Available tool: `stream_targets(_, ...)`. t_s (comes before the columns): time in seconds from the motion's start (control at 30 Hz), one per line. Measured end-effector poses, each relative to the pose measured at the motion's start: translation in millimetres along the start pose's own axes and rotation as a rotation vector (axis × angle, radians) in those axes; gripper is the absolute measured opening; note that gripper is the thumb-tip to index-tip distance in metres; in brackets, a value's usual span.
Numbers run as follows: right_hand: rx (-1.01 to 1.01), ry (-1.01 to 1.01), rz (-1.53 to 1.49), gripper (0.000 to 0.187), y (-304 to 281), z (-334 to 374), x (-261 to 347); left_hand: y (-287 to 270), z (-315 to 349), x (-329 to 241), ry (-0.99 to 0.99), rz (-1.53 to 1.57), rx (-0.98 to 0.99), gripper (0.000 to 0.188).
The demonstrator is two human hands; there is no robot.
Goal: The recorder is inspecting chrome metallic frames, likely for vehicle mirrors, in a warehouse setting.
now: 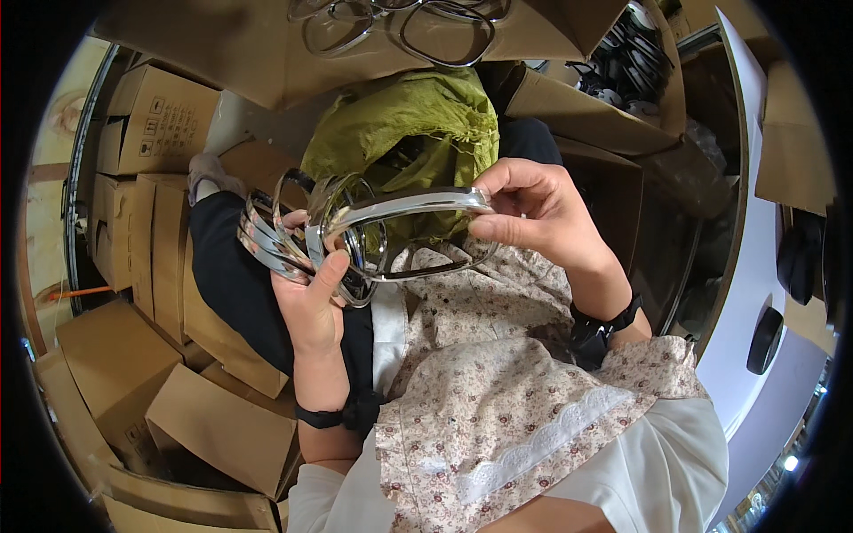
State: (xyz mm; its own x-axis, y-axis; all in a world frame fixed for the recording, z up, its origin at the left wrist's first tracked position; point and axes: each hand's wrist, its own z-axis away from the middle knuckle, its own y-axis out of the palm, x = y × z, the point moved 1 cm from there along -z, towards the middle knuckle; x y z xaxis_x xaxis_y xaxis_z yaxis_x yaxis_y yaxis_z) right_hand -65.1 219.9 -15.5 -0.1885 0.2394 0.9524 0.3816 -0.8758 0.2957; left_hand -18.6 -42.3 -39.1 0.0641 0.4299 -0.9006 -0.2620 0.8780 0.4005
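My left hand [309, 300] is closed round a bunch of shiny chrome ring-shaped frames [267, 235], its thumb pressing on their near edges. One larger chrome frame [400, 206] extends to the right from that bunch. Its right end is pinched between the thumb and fingers of my right hand [538, 209]. Both hands are held above my lap, over a flower-patterned apron [498, 355]. Just beyond them a crumpled yellow-green woven sack [400, 115] gapes open, its inside mostly dark.
At the top, more chrome frames [449, 35] lie on a cardboard surface [258, 53]. A carton [577, 102] of black and chrome parts [635, 62] stands at the far right. Cardboard boxes [164, 120] are stacked on the left. A white panel [751, 222] rises along the right side.
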Motion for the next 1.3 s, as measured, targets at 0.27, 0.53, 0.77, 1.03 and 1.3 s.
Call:
stream_targets(0.27,0.184,-0.108,-0.275,0.051,15,0,2,5,0,10,-0.093,-0.038,0.01,0.053)
stream_targets(0.53,0.176,-0.192,-0.235,0.039,13,-9,-8,3,-2,9,-0.113,-0.02,0.019,0.049)
stream_targets(0.77,-0.198,0.078,-0.698,0.032,-8,-17,-16,-8,-8,5,-0.042,0.229,-0.003,0.045)
stream_targets(1.03,-0.288,0.05,-0.872,0.033,-10,-14,-20,-12,-9,7,-0.088,0.321,0.026,0.044)
stream_targets(1.3,-0.417,-0.155,-0.444,0.038,-30,-3,-18,-14,-8,6,-0.157,0.599,0.132,0.044)
